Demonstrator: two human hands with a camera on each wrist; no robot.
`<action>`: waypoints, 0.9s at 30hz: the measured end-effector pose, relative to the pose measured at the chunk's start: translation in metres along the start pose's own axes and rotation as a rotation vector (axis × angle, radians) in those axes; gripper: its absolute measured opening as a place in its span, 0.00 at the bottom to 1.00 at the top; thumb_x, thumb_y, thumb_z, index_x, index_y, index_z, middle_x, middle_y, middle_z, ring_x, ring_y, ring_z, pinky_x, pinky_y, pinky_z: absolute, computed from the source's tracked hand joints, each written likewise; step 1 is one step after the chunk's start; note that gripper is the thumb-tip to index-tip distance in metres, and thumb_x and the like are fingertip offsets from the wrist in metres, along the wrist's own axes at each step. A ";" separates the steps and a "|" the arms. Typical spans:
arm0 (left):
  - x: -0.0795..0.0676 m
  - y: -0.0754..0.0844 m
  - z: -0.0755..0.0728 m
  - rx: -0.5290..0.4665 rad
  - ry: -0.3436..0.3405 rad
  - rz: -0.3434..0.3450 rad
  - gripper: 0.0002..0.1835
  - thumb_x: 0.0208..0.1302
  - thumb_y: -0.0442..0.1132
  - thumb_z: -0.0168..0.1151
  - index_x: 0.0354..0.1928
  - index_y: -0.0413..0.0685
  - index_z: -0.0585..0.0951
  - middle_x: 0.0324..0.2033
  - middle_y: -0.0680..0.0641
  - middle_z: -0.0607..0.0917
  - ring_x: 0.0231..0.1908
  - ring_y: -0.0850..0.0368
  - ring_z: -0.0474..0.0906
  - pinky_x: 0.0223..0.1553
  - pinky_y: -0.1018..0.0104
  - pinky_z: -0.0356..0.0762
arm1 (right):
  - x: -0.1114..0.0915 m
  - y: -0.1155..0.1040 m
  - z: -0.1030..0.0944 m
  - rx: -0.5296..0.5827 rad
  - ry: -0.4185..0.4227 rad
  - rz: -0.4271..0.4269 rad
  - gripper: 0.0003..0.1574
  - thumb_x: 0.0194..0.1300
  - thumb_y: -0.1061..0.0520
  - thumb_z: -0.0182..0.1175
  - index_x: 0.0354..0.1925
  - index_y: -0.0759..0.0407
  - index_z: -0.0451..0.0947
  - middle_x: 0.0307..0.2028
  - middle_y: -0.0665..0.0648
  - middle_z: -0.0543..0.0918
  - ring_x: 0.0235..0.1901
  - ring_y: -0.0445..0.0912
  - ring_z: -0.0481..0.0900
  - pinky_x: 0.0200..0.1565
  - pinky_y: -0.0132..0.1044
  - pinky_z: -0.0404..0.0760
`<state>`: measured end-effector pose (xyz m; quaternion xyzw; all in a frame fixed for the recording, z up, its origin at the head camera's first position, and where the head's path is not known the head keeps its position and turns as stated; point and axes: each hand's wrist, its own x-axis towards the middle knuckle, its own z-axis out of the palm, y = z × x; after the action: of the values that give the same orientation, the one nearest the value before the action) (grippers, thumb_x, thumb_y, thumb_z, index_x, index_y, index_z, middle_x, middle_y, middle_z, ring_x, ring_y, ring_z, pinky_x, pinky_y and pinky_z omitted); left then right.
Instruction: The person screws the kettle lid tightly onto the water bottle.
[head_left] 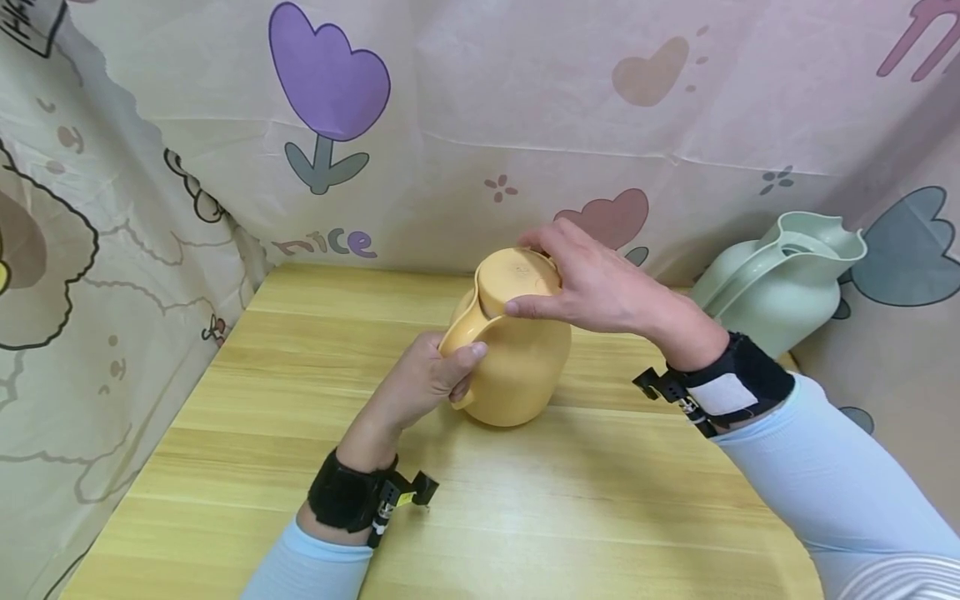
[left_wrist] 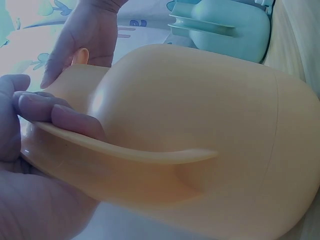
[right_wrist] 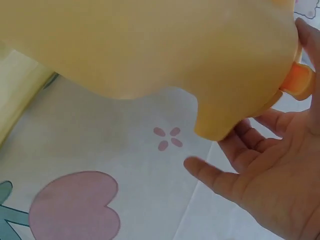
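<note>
A yellow pitcher (head_left: 517,375) stands on the wooden table, tilted a little. My left hand (head_left: 431,379) grips its handle (left_wrist: 130,152), the thumb lying along the outside. At the pitcher's mouth sits a round yellow lid (head_left: 519,275). My right hand (head_left: 592,279) holds this lid from the right, thumb at its near edge and fingers on the far side. An orange tab (right_wrist: 298,81) sticks out at the mouth, close to the right palm. In the right wrist view one finger is stretched out below the spout (right_wrist: 212,125), apart from it.
A pale green pitcher (head_left: 787,283) stands at the back right, its handle turned toward the left. Behind the wooden table (head_left: 300,400) hangs a printed cloth (head_left: 465,100), which also covers the left and right sides.
</note>
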<state>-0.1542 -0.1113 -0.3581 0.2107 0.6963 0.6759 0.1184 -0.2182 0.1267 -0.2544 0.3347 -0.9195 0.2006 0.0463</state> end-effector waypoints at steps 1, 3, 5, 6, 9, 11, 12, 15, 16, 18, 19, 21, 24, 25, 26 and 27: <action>0.000 0.000 0.000 -0.002 -0.001 -0.001 0.20 0.68 0.48 0.56 0.22 0.42 0.69 0.12 0.47 0.69 0.15 0.55 0.64 0.19 0.66 0.65 | 0.000 0.000 0.001 0.000 0.001 0.020 0.50 0.47 0.19 0.61 0.59 0.45 0.68 0.47 0.47 0.69 0.44 0.43 0.67 0.42 0.41 0.70; 0.000 -0.001 0.000 -0.003 0.000 -0.004 0.20 0.67 0.48 0.56 0.23 0.42 0.69 0.12 0.47 0.69 0.16 0.55 0.64 0.19 0.66 0.66 | 0.000 0.000 0.002 0.003 -0.003 0.042 0.51 0.46 0.18 0.60 0.60 0.43 0.67 0.47 0.47 0.69 0.44 0.42 0.67 0.42 0.41 0.71; 0.000 -0.001 0.000 -0.001 0.001 -0.004 0.20 0.67 0.48 0.56 0.23 0.42 0.70 0.12 0.47 0.69 0.16 0.54 0.64 0.19 0.66 0.66 | -0.001 0.001 0.002 0.001 -0.005 0.034 0.52 0.46 0.18 0.59 0.61 0.43 0.66 0.49 0.47 0.69 0.46 0.42 0.67 0.44 0.43 0.72; 0.000 -0.001 0.000 -0.001 0.002 -0.003 0.20 0.67 0.48 0.56 0.23 0.42 0.70 0.12 0.47 0.69 0.16 0.54 0.64 0.19 0.66 0.66 | -0.002 0.001 0.002 -0.001 -0.006 0.023 0.52 0.47 0.18 0.59 0.62 0.43 0.66 0.50 0.47 0.69 0.47 0.43 0.67 0.45 0.43 0.72; 0.000 -0.001 0.000 -0.002 0.004 0.001 0.20 0.67 0.49 0.56 0.22 0.42 0.70 0.12 0.47 0.69 0.15 0.53 0.64 0.19 0.65 0.65 | -0.003 0.002 0.003 -0.004 -0.005 -0.021 0.51 0.48 0.20 0.59 0.63 0.43 0.64 0.51 0.48 0.69 0.49 0.44 0.66 0.47 0.45 0.71; 0.000 -0.001 -0.001 -0.006 0.005 0.001 0.20 0.67 0.48 0.56 0.22 0.42 0.70 0.12 0.47 0.69 0.15 0.53 0.64 0.19 0.65 0.65 | -0.004 0.003 0.003 -0.004 -0.005 -0.048 0.50 0.50 0.22 0.60 0.63 0.43 0.64 0.53 0.49 0.68 0.50 0.45 0.65 0.47 0.46 0.71; 0.000 -0.001 -0.001 -0.008 0.004 0.002 0.20 0.67 0.48 0.56 0.22 0.42 0.69 0.12 0.47 0.69 0.15 0.54 0.64 0.19 0.65 0.65 | -0.004 0.003 0.003 -0.004 -0.004 -0.062 0.49 0.51 0.23 0.60 0.64 0.44 0.64 0.53 0.49 0.68 0.51 0.45 0.65 0.47 0.46 0.71; 0.000 -0.001 0.000 -0.016 0.002 0.003 0.20 0.67 0.47 0.56 0.22 0.42 0.69 0.12 0.47 0.69 0.15 0.54 0.64 0.19 0.65 0.65 | -0.004 0.003 0.002 0.002 -0.002 -0.095 0.45 0.55 0.29 0.62 0.64 0.44 0.64 0.53 0.48 0.69 0.52 0.45 0.65 0.49 0.47 0.70; 0.000 -0.001 0.000 -0.018 0.000 0.004 0.20 0.67 0.47 0.56 0.22 0.42 0.69 0.12 0.47 0.69 0.15 0.54 0.64 0.19 0.65 0.65 | -0.004 0.003 0.001 0.005 -0.002 -0.103 0.44 0.56 0.31 0.63 0.64 0.45 0.64 0.53 0.48 0.70 0.52 0.45 0.65 0.49 0.47 0.70; 0.000 0.000 0.000 -0.018 -0.002 0.006 0.20 0.67 0.47 0.56 0.22 0.42 0.69 0.12 0.47 0.69 0.15 0.55 0.64 0.18 0.65 0.66 | -0.003 0.002 0.000 0.012 -0.002 -0.113 0.43 0.56 0.34 0.64 0.65 0.47 0.64 0.53 0.48 0.71 0.53 0.45 0.65 0.51 0.47 0.69; 0.000 -0.001 0.000 -0.019 -0.003 0.005 0.20 0.67 0.47 0.56 0.22 0.42 0.69 0.12 0.48 0.69 0.15 0.55 0.64 0.18 0.65 0.66 | -0.003 0.002 0.000 0.013 0.003 -0.112 0.43 0.56 0.34 0.64 0.64 0.48 0.65 0.53 0.48 0.72 0.52 0.45 0.66 0.51 0.46 0.69; 0.000 0.000 0.000 -0.017 -0.004 0.006 0.19 0.67 0.47 0.56 0.22 0.42 0.69 0.12 0.48 0.69 0.15 0.55 0.64 0.19 0.66 0.66 | -0.001 0.000 -0.001 0.009 0.016 -0.090 0.45 0.55 0.32 0.65 0.63 0.50 0.66 0.51 0.48 0.74 0.51 0.45 0.68 0.51 0.46 0.70; 0.000 0.000 0.001 -0.013 -0.001 0.003 0.19 0.67 0.47 0.56 0.23 0.43 0.69 0.12 0.48 0.69 0.15 0.55 0.64 0.19 0.66 0.66 | 0.000 -0.005 0.000 0.003 0.012 0.000 0.50 0.50 0.24 0.63 0.61 0.51 0.67 0.48 0.49 0.73 0.47 0.45 0.69 0.48 0.44 0.72; 0.000 0.000 0.001 -0.013 0.001 0.003 0.19 0.67 0.47 0.56 0.23 0.43 0.70 0.13 0.48 0.69 0.15 0.54 0.64 0.19 0.66 0.66 | 0.000 -0.007 0.001 -0.002 0.008 0.033 0.52 0.48 0.21 0.61 0.61 0.50 0.67 0.48 0.50 0.72 0.46 0.45 0.69 0.46 0.44 0.73; 0.000 0.000 0.001 -0.012 0.004 0.002 0.19 0.67 0.47 0.56 0.23 0.43 0.70 0.13 0.48 0.69 0.15 0.54 0.64 0.19 0.66 0.66 | 0.000 -0.009 0.001 -0.003 0.001 0.060 0.54 0.47 0.20 0.60 0.61 0.50 0.67 0.48 0.50 0.71 0.46 0.45 0.69 0.46 0.45 0.73; 0.000 0.000 0.001 -0.014 0.008 -0.002 0.19 0.67 0.48 0.56 0.23 0.43 0.69 0.13 0.48 0.69 0.16 0.54 0.64 0.19 0.65 0.66 | -0.001 -0.011 0.002 -0.006 -0.006 0.079 0.55 0.47 0.18 0.59 0.62 0.49 0.66 0.48 0.50 0.70 0.46 0.45 0.68 0.47 0.46 0.73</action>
<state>-0.1535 -0.1108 -0.3580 0.2067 0.6923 0.6813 0.1177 -0.2109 0.1188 -0.2529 0.2984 -0.9329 0.1984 0.0367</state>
